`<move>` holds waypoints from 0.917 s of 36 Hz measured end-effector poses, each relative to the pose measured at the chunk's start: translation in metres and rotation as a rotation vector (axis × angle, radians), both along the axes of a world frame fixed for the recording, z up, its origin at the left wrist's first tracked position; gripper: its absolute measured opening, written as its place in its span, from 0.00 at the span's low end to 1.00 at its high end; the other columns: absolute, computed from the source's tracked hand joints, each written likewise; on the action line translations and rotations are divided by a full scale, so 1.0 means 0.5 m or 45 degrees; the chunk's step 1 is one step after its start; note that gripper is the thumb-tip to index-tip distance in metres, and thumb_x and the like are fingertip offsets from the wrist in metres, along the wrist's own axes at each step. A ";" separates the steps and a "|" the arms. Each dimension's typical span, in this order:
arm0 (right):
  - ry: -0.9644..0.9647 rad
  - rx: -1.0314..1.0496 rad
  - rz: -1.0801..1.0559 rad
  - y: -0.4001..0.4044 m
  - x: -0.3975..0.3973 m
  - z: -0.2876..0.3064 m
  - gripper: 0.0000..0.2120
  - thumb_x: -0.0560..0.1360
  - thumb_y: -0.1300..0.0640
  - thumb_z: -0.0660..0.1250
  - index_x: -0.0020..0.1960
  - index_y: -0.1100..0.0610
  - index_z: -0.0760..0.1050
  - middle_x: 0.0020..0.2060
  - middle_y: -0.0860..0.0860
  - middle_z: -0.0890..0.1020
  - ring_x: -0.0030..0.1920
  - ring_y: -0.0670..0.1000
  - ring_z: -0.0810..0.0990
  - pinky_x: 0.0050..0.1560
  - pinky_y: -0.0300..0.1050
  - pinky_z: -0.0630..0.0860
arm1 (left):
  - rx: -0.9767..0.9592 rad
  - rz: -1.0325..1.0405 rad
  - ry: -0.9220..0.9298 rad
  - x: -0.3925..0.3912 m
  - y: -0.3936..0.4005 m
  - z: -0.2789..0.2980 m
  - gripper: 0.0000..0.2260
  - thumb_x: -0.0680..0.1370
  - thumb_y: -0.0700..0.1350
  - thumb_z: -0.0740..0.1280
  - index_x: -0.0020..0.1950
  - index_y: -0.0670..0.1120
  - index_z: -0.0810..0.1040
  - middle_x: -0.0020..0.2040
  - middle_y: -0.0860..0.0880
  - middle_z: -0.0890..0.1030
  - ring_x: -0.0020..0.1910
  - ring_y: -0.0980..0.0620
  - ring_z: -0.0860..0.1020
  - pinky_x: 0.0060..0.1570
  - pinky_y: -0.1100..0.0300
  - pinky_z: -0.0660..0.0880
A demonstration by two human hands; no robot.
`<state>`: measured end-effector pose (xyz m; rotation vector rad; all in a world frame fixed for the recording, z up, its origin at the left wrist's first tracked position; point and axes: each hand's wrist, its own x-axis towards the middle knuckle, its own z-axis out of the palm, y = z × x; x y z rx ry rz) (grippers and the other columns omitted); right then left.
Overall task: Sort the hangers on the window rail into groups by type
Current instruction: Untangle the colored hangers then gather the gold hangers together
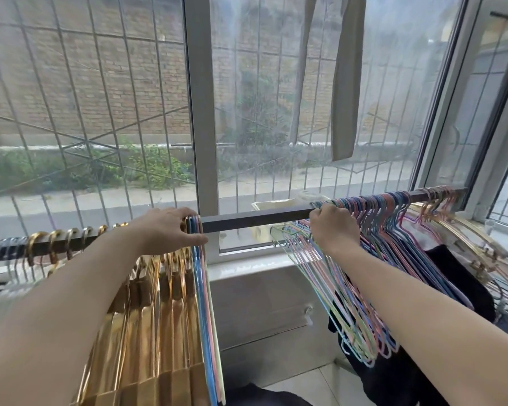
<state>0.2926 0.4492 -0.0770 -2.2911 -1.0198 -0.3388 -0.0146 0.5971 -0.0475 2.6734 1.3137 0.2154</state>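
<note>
A dark, square-sectioned metal rail [255,216] runs across the window from 9 o'clock up to 3 o'clock, bare in its middle stretch.

The left hand [170,230] lies over the rail at about 9 o'clock of centre. Its fingers curl over the tops of a tight pack of hooks and the thumb presses in from below, so this grip is clenched on the pack. Under it hang the gold hangers [147,332], broad, flat and shiny like polished metal, stacked face to face and fanning down toward 7 o'clock. Against their right face sit a few thin flat hangers [207,317] in blue, pink and pale cream. Farther along toward 9 o'clock, loose gold hooks [55,244], thick and rounded, ride the rail with gaps between them.

The right hand [333,227] is at 3 o'clock of centre, knuckles up, its fingers closed round the hooks at the near end of the wire hangers [349,303]. These are slim, coated wires in pastel pink, blue, green and yellow, bunched densely and sloping down toward 5 o'clock. Dark cloth [458,276] hangs among them. At the rail's far end, near 2 o'clock, more pale gold hangers [464,238] splay outward.

Behind the glass stands a metal grille [100,112] of thin bars and a brick wall [71,83].
</note>
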 end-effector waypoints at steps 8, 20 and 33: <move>0.269 0.083 -0.078 0.001 0.033 0.005 0.16 0.80 0.57 0.57 0.54 0.64 0.81 0.52 0.64 0.83 0.50 0.63 0.80 0.46 0.50 0.70 | -0.025 -0.014 -0.025 0.005 -0.006 0.000 0.35 0.71 0.71 0.71 0.73 0.57 0.69 0.60 0.52 0.78 0.59 0.48 0.76 0.64 0.46 0.75; 0.319 -0.061 0.651 0.052 -0.239 -0.066 0.18 0.83 0.53 0.60 0.34 0.53 0.68 0.34 0.52 0.77 0.39 0.56 0.76 0.38 0.46 0.66 | -0.034 0.032 -0.075 0.007 -0.005 0.005 0.25 0.81 0.66 0.60 0.74 0.56 0.70 0.60 0.48 0.79 0.58 0.46 0.76 0.63 0.46 0.74; 0.835 -0.179 0.865 0.065 -0.342 -0.149 0.14 0.83 0.47 0.65 0.42 0.53 0.75 0.34 0.51 0.80 0.31 0.48 0.78 0.34 0.41 0.76 | -0.030 0.045 -0.055 -0.002 -0.009 0.001 0.25 0.81 0.67 0.60 0.73 0.56 0.70 0.58 0.48 0.80 0.54 0.48 0.77 0.56 0.50 0.75</move>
